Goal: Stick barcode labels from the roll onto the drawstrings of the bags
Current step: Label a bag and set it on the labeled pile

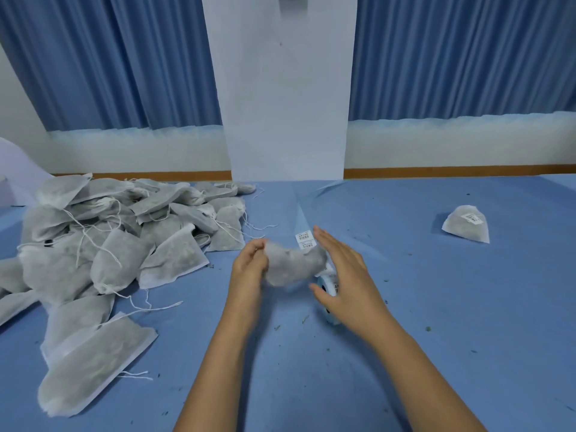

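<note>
Head camera, looking down on a blue-covered table (436, 307). At centre, the left hand (249, 263) pinches one end of a small grey bag (293, 266) with curled fingers, holding it off the table; the bag is blurred. At 3 o'clock of it, the right hand (346, 275) is spread, fingers straight, holding nothing, poised over a pale blue roll (327, 294); contact with the roll cannot be told. A backing strip runs from the roll toward 12 o'clock, carrying two white labels (304, 240). At 9 o'clock lies a pile of bags (109, 244) with loose white drawstrings. At 2 o'clock, well apart, sits a labelled bag (466, 226). The step appears to be fetching a label for the held bag; next, the right hand likely must peel one and fold it round the drawstring. Labels show barcodes; their print is too small to read.
</note>
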`<action>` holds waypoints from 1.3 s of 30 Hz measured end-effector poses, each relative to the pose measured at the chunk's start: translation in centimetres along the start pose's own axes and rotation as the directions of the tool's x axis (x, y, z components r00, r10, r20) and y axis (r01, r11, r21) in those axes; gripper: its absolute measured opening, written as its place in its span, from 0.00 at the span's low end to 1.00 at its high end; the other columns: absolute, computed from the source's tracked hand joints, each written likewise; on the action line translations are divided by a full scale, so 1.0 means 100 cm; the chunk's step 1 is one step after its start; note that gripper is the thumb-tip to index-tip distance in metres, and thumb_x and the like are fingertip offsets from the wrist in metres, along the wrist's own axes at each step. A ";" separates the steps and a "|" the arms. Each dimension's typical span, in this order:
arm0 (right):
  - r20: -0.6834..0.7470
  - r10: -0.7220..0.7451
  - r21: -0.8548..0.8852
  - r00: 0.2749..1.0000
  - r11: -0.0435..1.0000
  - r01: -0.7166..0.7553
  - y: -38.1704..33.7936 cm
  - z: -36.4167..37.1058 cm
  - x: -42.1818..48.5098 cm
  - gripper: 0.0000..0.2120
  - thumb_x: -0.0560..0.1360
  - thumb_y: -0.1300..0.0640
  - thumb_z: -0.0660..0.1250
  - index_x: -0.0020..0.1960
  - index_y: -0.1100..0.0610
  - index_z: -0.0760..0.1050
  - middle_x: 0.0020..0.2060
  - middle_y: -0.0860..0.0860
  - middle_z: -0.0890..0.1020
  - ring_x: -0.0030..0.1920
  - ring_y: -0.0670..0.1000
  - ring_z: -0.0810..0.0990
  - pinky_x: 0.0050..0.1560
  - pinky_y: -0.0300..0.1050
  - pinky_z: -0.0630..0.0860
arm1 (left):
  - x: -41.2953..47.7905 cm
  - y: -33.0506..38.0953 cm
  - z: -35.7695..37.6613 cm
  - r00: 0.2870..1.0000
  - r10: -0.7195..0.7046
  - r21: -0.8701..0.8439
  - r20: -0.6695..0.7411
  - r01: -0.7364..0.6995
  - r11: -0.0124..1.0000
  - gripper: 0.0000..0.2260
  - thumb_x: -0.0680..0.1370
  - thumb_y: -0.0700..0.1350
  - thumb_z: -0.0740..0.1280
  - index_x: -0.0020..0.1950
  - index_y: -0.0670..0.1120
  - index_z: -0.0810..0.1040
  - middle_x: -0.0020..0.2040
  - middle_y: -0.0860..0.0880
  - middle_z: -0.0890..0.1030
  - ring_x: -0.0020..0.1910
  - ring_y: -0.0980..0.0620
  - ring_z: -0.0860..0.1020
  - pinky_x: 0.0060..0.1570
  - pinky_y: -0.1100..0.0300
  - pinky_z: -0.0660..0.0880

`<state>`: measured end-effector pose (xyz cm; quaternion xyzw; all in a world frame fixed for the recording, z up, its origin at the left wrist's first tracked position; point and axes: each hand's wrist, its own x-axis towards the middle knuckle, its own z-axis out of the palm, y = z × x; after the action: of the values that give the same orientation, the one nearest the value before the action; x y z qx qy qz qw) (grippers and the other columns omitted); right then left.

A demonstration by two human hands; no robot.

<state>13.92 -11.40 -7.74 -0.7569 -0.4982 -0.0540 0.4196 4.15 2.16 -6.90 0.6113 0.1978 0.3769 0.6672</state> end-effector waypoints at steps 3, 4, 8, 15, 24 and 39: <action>-0.019 0.077 0.074 0.997 0.994 -0.075 -0.001 -0.003 -0.002 0.26 0.75 0.56 0.68 0.70 0.44 0.65 0.61 0.38 0.69 0.60 0.41 0.59 0.63 0.34 0.62 | -0.005 0.003 0.002 0.995 -0.004 -0.232 0.099 0.027 0.972 0.11 0.71 0.39 0.56 0.29 0.48 0.69 0.30 0.53 0.67 0.31 0.56 0.66 0.32 0.62 0.64; -0.019 0.070 0.054 0.997 0.996 -0.069 -0.002 -0.004 -0.003 0.23 0.76 0.55 0.68 0.68 0.45 0.67 0.58 0.39 0.70 0.57 0.42 0.60 0.61 0.36 0.63 | -0.004 0.002 0.001 0.996 -0.013 -0.269 0.087 0.036 0.962 0.16 0.74 0.38 0.54 0.27 0.49 0.69 0.29 0.53 0.67 0.31 0.57 0.67 0.32 0.61 0.64; -0.003 0.061 0.055 0.998 0.997 -0.061 -0.007 -0.008 -0.003 0.22 0.75 0.52 0.69 0.67 0.47 0.69 0.53 0.42 0.73 0.52 0.35 0.60 0.55 0.36 0.62 | -0.002 0.002 -0.003 0.999 -0.042 -0.380 0.015 0.045 0.924 0.15 0.77 0.36 0.51 0.33 0.46 0.68 0.32 0.49 0.70 0.33 0.53 0.70 0.33 0.58 0.65; -0.101 0.016 -0.002 0.995 1.000 -0.016 0.000 -0.015 0.000 0.06 0.77 0.64 0.66 0.47 0.59 0.82 0.35 0.51 0.81 0.43 0.54 0.75 0.48 0.34 0.61 | 0.007 0.000 -0.020 0.945 -0.126 -0.042 -0.302 0.119 0.992 0.14 0.76 0.37 0.56 0.36 0.49 0.76 0.33 0.54 0.79 0.34 0.53 0.76 0.31 0.62 0.69; -0.225 -0.133 -0.107 0.965 0.988 0.112 -0.005 -0.003 0.001 0.04 0.73 0.63 0.69 0.41 0.59 0.83 0.32 0.48 0.82 0.39 0.48 0.72 0.45 0.45 0.61 | -0.018 -0.007 0.014 0.875 0.377 0.413 0.304 -0.478 0.775 0.10 0.75 0.40 0.62 0.54 0.49 0.77 0.49 0.57 0.82 0.52 0.61 0.79 0.53 0.72 0.70; -0.417 -0.178 -0.268 0.892 0.961 0.066 0.009 -0.020 0.000 0.04 0.71 0.58 0.69 0.40 0.56 0.83 0.31 0.45 0.82 0.34 0.54 0.75 0.43 0.43 0.57 | -0.011 -0.004 0.002 0.965 0.159 0.451 0.210 -0.240 0.860 0.09 0.74 0.38 0.72 0.36 0.48 0.80 0.28 0.54 0.79 0.29 0.61 0.73 0.34 0.71 0.67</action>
<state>15.28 -12.94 -6.96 -0.7385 -0.4277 -0.3101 0.4190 3.63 1.21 -7.44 0.8015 0.1632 0.3325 0.4695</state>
